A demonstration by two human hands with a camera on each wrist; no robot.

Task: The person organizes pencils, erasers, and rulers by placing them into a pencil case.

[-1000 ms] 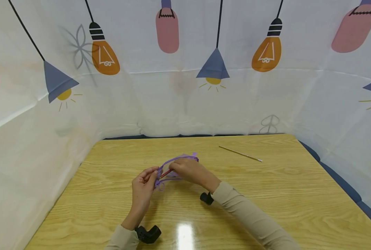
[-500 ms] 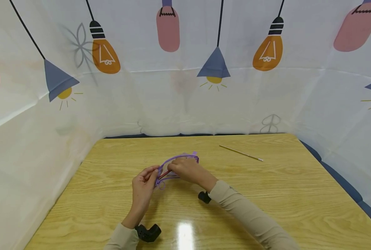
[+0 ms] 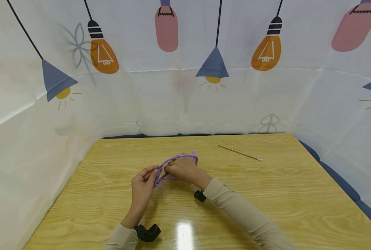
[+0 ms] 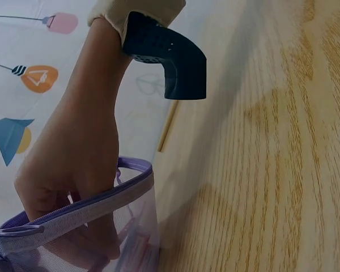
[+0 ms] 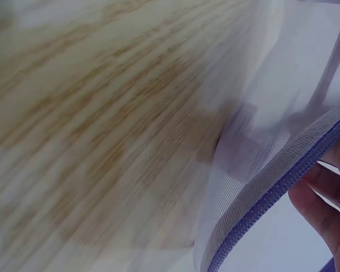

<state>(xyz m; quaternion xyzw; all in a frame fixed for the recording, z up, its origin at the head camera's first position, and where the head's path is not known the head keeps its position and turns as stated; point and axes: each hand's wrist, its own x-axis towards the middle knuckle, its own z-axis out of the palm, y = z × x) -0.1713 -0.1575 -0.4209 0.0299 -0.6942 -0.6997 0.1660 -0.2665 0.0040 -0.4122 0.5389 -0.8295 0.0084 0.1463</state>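
Note:
A purple mesh zip pouch (image 3: 169,160) gapes open between my hands, tilted over the table. My left hand (image 3: 142,187) pinches its left end between thumb and fingers, close to a small purple loop. My right hand (image 3: 186,170) reaches through the zipped mouth, its fingers down inside the mesh, as the left wrist view also shows. From those fingers a red pencil (image 3: 164,175) slants toward the left end. In the right wrist view the left fingers (image 5: 323,218) sit behind the purple zip edge (image 5: 272,192), and a reddish stick (image 5: 331,71) shows through the mesh.
A gold pencil (image 3: 239,152) with a white end lies toward the back right of the wooden table (image 3: 266,198). Black wrist cameras, one on the left wrist (image 3: 148,233), jut out below the hands. A printed white curtain (image 3: 185,104) stands behind the table.
My right hand has moved a little left and deeper into the pouch with the red pencil, of which less shows now. The left hand keeps its grip in the same place.

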